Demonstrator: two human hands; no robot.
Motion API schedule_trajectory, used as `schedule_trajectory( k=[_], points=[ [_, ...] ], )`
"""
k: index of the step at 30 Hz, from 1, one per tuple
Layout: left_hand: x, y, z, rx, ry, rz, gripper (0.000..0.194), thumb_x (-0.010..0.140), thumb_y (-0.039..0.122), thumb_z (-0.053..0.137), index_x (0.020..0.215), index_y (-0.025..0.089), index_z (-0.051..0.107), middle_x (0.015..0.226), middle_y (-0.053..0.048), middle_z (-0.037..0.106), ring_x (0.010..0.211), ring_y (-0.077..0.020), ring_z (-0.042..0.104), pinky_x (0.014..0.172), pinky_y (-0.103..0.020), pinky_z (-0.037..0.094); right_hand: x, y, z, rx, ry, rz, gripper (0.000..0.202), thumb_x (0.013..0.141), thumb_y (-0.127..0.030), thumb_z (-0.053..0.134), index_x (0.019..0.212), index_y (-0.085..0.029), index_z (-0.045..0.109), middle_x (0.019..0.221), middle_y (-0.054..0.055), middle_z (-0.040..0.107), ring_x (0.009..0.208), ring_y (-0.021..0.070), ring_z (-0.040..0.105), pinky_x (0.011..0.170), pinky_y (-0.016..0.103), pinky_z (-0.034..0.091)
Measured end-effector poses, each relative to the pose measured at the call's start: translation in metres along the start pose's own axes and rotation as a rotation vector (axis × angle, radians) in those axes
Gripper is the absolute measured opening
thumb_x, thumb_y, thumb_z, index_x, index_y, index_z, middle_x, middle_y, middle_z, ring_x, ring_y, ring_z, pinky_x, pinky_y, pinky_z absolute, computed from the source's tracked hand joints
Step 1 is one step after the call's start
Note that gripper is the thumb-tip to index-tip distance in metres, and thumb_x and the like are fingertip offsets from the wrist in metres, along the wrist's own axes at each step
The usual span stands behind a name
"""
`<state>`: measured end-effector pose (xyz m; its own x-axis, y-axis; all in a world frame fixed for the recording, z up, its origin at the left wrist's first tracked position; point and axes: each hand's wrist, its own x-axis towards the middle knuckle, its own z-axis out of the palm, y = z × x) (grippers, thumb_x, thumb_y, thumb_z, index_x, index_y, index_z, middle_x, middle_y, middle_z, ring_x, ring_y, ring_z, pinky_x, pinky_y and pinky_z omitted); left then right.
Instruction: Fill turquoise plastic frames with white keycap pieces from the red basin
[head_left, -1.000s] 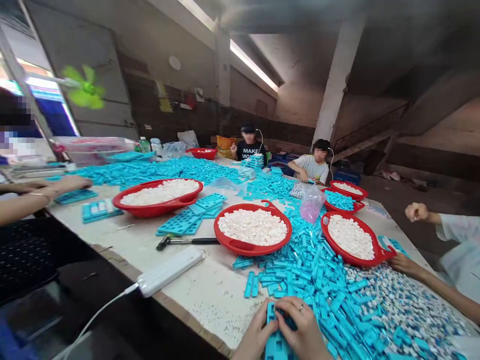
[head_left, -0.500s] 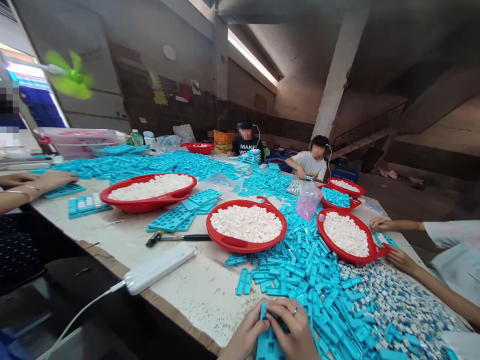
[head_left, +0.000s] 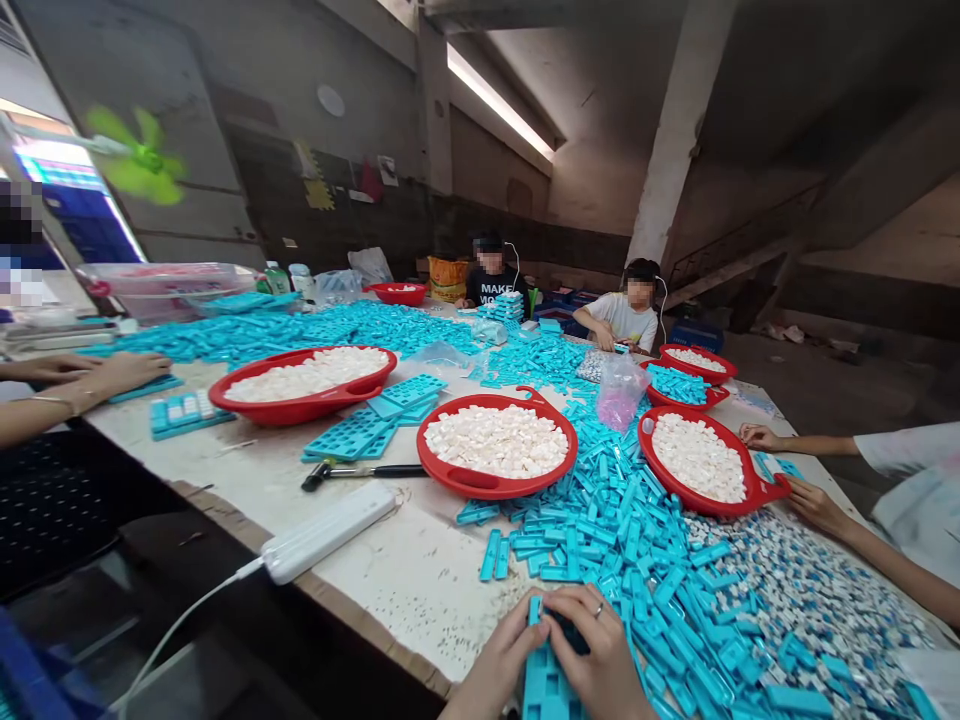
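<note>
At the bottom of the head view, my left hand (head_left: 511, 655) grips the left side of a blue plastic frame (head_left: 544, 688) with square openings. My right hand (head_left: 592, 640), a ring on one finger, is closed over the frame's upper right part, its thumb and fingertips touching the top. Whatever lies under the right fingers is hidden. A heap of blue plastic pieces (head_left: 652, 570) reaches close to my right hand. Two loose blue strips (head_left: 493, 556) lie beyond my left hand. Farther on stands a red basin (head_left: 496, 485) of small white pieces.
A hammer (head_left: 360, 471) and a white power strip (head_left: 330, 532) lie left of centre. Another red basin (head_left: 697, 490) stands at the right, near a co-worker's hands (head_left: 814, 500). Small white and blue parts (head_left: 825, 590) cover the right side. Other people sit around the table.
The view has shifted slightly, so the table's contents appear a little to the right. Both my hands remain on the blue frame, the fingers only slightly moved.
</note>
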<state>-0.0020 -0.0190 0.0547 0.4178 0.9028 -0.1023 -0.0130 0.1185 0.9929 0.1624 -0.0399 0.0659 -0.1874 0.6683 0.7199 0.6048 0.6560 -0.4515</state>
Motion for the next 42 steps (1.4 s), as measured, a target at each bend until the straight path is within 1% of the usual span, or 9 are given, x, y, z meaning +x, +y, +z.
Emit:
schedule_trajectory(
  k=[4,7,11,16,21,25,34,38,42],
  points=[
    [-0.0018,0.0035,0.0023,-0.022,0.028,-0.036,0.063,0.081,0.067,0.062,0.125,0.021,0.069,0.141,-0.008,0.062,0.143,-0.0349,0.040,0.122,-0.046,0.025,0.0022,-0.0027,-0.0028,0.037,-0.016,0.005,0.023,0.093,-0.011,0.055,0.109,-0.025,0.063,0.096,0.004,0.071,0.088,0.0180,0.069,0.080,0.028,0.058],
    [-0.0025,0.0076,0.0038,-0.015,0.007,-0.009,0.060,0.083,0.068,0.061,0.122,0.022,0.070,0.134,-0.007,0.067,0.140,-0.0337,0.043,0.119,-0.044,0.030,0.0027,-0.0038,-0.0040,0.048,-0.032,0.024,0.025,0.090,-0.009,0.053,0.108,-0.024,0.063,0.095,0.005,0.069,0.088,0.0181,0.068,0.079,0.027,0.058],
    [-0.0016,0.0086,0.0045,-0.008,-0.011,0.022,0.059,0.085,0.068,0.059,0.120,0.022,0.071,0.128,-0.006,0.069,0.137,-0.0332,0.045,0.116,-0.042,0.034,0.0021,-0.0035,-0.0052,0.063,-0.038,0.039,0.025,0.091,-0.011,0.054,0.109,-0.024,0.063,0.096,0.004,0.069,0.089,0.0177,0.068,0.081,0.027,0.057],
    [0.0003,0.0015,0.0030,-0.012,-0.029,0.025,0.055,0.088,0.066,0.058,0.121,0.024,0.070,0.129,-0.005,0.069,0.135,-0.0325,0.046,0.114,-0.041,0.036,0.0022,-0.0032,-0.0066,0.082,-0.058,0.087,0.019,0.093,-0.013,0.055,0.103,-0.025,0.064,0.094,0.003,0.068,0.088,0.0183,0.067,0.089,0.032,0.054],
    [-0.0013,0.0009,0.0028,-0.006,0.003,0.013,0.057,0.087,0.067,0.059,0.121,0.022,0.070,0.130,-0.006,0.067,0.137,-0.0327,0.044,0.117,-0.040,0.032,0.0013,-0.0023,-0.0066,0.122,-0.089,0.106,0.020,0.095,-0.014,0.054,0.108,-0.026,0.064,0.097,0.003,0.068,0.090,0.0180,0.067,0.086,0.030,0.053],
    [-0.0028,0.0039,0.0027,0.013,0.013,-0.005,0.058,0.087,0.067,0.058,0.121,0.022,0.069,0.130,-0.006,0.068,0.132,-0.0324,0.050,0.115,-0.041,0.034,-0.0010,-0.0009,-0.0043,0.120,-0.074,0.099,0.022,0.094,-0.013,0.056,0.110,-0.026,0.064,0.098,0.002,0.069,0.092,0.0177,0.066,0.087,0.029,0.053],
    [-0.0025,0.0007,0.0016,0.021,-0.001,0.022,0.052,0.090,0.062,0.057,0.122,0.023,0.069,0.127,-0.005,0.069,0.127,-0.0304,0.053,0.113,-0.039,0.036,0.0004,-0.0033,-0.0046,0.101,-0.065,0.102,0.018,0.095,-0.013,0.055,0.104,-0.024,0.066,0.096,0.003,0.069,0.091,0.0186,0.067,0.088,0.032,0.053],
    [-0.0017,-0.0006,0.0009,0.014,0.027,-0.002,0.056,0.086,0.065,0.059,0.121,0.022,0.070,0.131,-0.006,0.068,0.134,-0.0331,0.048,0.117,-0.042,0.033,0.0036,-0.0070,-0.0055,0.076,-0.023,0.051,0.020,0.093,-0.011,0.056,0.104,-0.024,0.065,0.095,0.003,0.069,0.089,0.0189,0.065,0.083,0.032,0.054],
    [-0.0004,0.0002,0.0005,-0.009,0.070,-0.055,0.060,0.083,0.067,0.061,0.122,0.021,0.070,0.137,-0.008,0.064,0.139,-0.0342,0.044,0.120,-0.044,0.029,0.0036,-0.0078,-0.0049,0.044,-0.001,0.084,0.020,0.091,-0.013,0.058,0.105,-0.025,0.066,0.099,0.005,0.067,0.094,0.0209,0.064,0.084,0.034,0.055]
  ],
)
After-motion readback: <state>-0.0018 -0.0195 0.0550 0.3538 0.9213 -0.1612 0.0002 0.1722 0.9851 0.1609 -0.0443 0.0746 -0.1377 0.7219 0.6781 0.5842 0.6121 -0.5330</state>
